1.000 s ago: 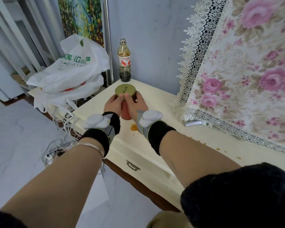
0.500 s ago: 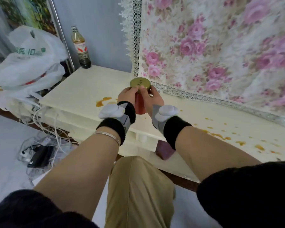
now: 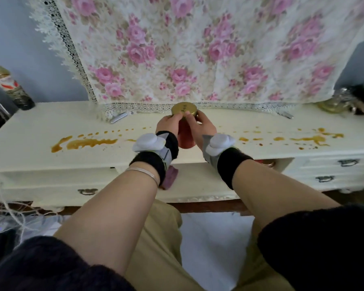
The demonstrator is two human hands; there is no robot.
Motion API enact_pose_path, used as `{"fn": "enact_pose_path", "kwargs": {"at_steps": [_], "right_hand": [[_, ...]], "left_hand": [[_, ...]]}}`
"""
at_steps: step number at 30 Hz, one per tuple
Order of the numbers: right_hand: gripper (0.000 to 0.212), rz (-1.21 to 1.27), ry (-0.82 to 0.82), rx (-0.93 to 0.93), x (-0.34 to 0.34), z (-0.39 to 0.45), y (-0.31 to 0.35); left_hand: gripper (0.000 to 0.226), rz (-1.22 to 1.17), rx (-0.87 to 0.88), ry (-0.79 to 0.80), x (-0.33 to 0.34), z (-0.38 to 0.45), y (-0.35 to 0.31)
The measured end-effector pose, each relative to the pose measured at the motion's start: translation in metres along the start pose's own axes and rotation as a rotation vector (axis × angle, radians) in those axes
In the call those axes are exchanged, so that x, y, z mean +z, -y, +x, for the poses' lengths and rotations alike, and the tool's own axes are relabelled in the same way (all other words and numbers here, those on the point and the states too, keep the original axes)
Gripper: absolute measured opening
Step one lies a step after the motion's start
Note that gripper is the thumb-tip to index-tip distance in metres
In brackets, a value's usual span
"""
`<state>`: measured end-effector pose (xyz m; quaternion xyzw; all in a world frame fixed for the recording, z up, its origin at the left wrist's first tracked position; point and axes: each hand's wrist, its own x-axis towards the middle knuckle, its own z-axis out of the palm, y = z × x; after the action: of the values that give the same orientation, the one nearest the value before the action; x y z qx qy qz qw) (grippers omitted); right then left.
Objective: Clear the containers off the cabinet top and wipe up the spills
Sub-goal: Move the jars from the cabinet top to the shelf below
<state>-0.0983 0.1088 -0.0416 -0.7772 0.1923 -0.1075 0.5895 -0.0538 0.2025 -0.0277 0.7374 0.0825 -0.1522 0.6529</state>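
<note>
Between both hands, above the middle of the cabinet's surface (image 3: 135, 156), sits the jar (image 3: 185, 133): red contents, gold lid (image 3: 184, 109), upright. The left hand (image 3: 168, 124) wraps its near-left side and the right hand (image 3: 200, 127) its right side, fingers (image 3: 190, 118) of both curled and clamped just under the lid rim. Whether the base touches the surface or hangs just clear of it cannot be told; the wrists hide it.

The step in hand looks like carrying this jar off the top. To do it well, keep the jar upright and level, since the lid's seal is unproven, and keep the hold on the glass rather than on the lid alone. Lift straight up before moving sideways, so the base does not drag through the orange spill (image 3: 86, 142) to the left or the spill drops (image 3: 309, 139) to the right and smear them further. An open shelf below, where a purple cloth (image 3: 170, 177) lies, seems a likely place to set it.

Further out, a bottle (image 3: 11, 89) stands at the far left against the wall, and a glass container (image 3: 336, 102) sits at the far right; both probably must go too. Behind, a floral cover (image 3: 198, 49) hangs with its lace hem touching the surface, so raise the jar clear of that edge. Wiping is best left until all containers are gone.
</note>
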Motion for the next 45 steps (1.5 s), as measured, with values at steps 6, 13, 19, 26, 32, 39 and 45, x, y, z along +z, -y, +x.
{"fn": "enact_pose_path", "kwargs": {"at_steps": [6,13,19,26,32,39,45], "right_hand": [[0.051,0.031,-0.052,0.075,-0.063,-0.011,-0.027],[0.048,0.021,-0.067,0.162,-0.124,-0.027,-0.062],[0.052,0.04,-0.057,0.251,-0.145,-0.047,-0.108],[0.075,0.059,0.026,0.39,-0.131,-0.062,-0.174],[0.066,0.065,0.012,0.387,-0.121,-0.067,-0.196],[0.053,0.048,-0.052,0.453,-0.084,-0.03,-0.258],[0.048,0.022,-0.073,0.511,-0.07,0.0,-0.293]], "left_hand": [[0.06,0.133,0.02,0.069,0.06,-0.027,0.007],[0.061,0.327,0.019,0.151,0.107,-0.049,0.028],[0.054,0.355,-0.091,0.234,0.127,-0.059,0.067],[0.077,0.303,-0.248,0.274,0.132,-0.056,0.132],[0.047,0.359,-0.242,0.264,0.128,-0.058,0.15],[0.027,0.394,-0.356,0.227,0.149,-0.01,0.205],[0.037,0.363,-0.379,0.226,0.163,0.036,0.247]]}}
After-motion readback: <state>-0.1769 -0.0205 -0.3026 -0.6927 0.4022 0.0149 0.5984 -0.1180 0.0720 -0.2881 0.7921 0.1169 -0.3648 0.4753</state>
